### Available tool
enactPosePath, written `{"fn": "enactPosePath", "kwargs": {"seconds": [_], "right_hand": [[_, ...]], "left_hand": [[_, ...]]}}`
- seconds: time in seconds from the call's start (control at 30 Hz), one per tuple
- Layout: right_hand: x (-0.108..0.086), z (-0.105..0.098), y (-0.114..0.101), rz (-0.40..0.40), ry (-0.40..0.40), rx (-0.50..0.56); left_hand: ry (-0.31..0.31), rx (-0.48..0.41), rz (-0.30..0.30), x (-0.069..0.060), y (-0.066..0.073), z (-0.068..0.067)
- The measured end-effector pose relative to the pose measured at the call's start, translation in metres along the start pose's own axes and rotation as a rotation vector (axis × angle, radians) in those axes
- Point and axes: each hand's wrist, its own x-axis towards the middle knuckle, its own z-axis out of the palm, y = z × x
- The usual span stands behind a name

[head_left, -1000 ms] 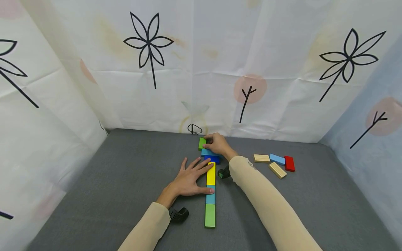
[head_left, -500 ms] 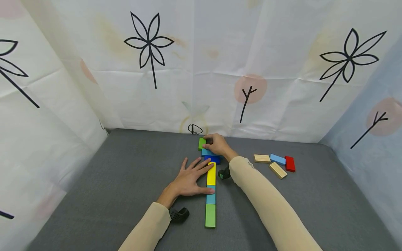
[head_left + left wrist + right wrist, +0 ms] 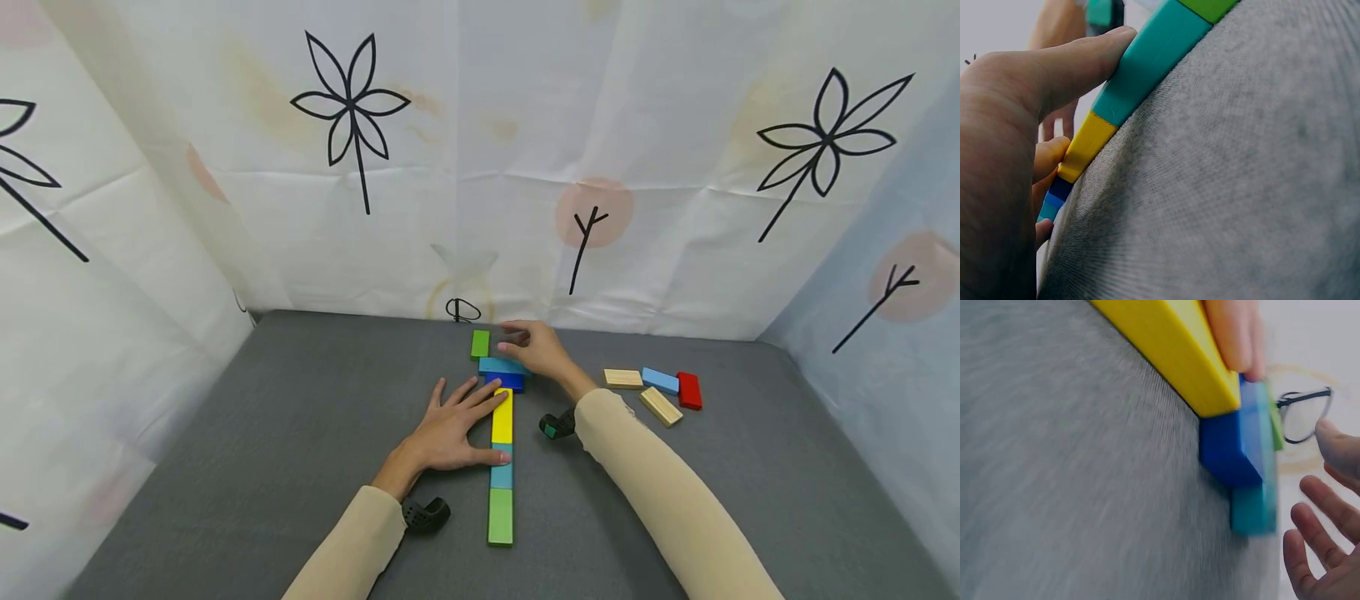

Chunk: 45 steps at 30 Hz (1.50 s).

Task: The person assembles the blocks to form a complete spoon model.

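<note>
My left hand (image 3: pixel 450 429) lies spread over a row of flat wooden blocks. Its thumb rests on the teal block (image 3: pixel 501 477), and its fingertips touch the yellow block (image 3: pixel 502 421) and the dark blue block (image 3: pixel 513 382). A long green block (image 3: pixel 500 517) forms the near end of this row. Crosswise beyond the dark blue block lies a lighter blue block (image 3: pixel 495 365), and past it a small green block (image 3: pixel 480 344) stands lengthwise at the far end. My right hand (image 3: pixel 542 350) hovers just right of that green block, apart from it, fingers loosely bent and holding nothing.
On the right lie two plain wood blocks (image 3: pixel 623 379), a light blue block (image 3: pixel 660 381) and a red block (image 3: pixel 690 391). The grey cloth table (image 3: pixel 337 392) meets a white printed curtain (image 3: pixel 510 142) along its back edge.
My right hand has let go of the small green block and moved a little to the right. The left hand and the row of blocks stay in place.
</note>
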Motion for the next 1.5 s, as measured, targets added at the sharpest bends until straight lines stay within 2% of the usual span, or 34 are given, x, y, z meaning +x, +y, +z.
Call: {"fn": "enactPosePath", "kwargs": {"seconds": [0.23, 0.63, 0.77, 0.87, 1.03, 1.17, 1.33, 1.5], "right_hand": [[-0.04, -0.031, 0.018, -0.04, 0.079, 0.017], [-0.123, -0.097, 0.061, 0.005, 0.268, -0.038], [-0.149, -0.119, 0.079, 0.064, 0.336, -0.095], [-0.166, -0.131, 0.095, 0.145, 0.359, -0.12], [-0.186, -0.148, 0.119, 0.25, 0.276, -0.027], [-0.192, -0.156, 0.131, 0.262, 0.168, 0.01], [-0.19, -0.16, 0.135, 0.253, 0.07, -0.047], [-0.19, -0.159, 0.137, 0.244, 0.094, -0.12]], "left_hand": [[-0.009, 0.0, -0.007, -0.002, -0.001, 0.001], [0.005, -0.015, 0.019, -0.003, -0.002, 0.002], [0.009, -0.016, 0.021, -0.003, -0.002, 0.002], [0.007, -0.012, 0.02, -0.003, -0.002, 0.002], [0.006, -0.004, 0.02, -0.002, -0.004, 0.004], [0.005, -0.011, 0.021, -0.002, -0.004, 0.003], [0.002, -0.018, 0.02, -0.001, -0.004, 0.002], [-0.002, -0.017, 0.01, -0.001, -0.003, 0.004]]}}
